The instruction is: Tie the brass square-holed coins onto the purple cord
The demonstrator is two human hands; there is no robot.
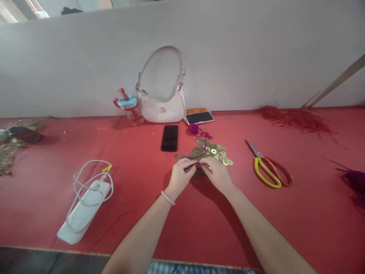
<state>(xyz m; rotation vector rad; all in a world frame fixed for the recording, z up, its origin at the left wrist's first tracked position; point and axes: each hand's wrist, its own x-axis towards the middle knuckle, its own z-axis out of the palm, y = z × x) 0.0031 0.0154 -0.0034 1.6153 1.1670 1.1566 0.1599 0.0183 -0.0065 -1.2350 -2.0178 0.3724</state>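
Observation:
My left hand point(182, 174) and my right hand point(217, 173) meet at the middle of the red table, fingers pinched together on a purple thread point(204, 144). The thread runs back to a small purple ball of yarn point(193, 128). My right fingers also press a brass coin against the thread. Just beyond my hands lies a pile of brass coins point(214, 151) with square holes. A bead bracelet sits on my left wrist.
A black phone point(169, 137) lies left of the coins; a second phone point(199, 117), a white handbag point(162, 103) and a drinking cup point(129, 107) stand by the wall. Yellow-and-red scissors point(267, 168) lie right. A white power bank with cable point(87, 201) is left. Red tassels point(293, 117) lie far right.

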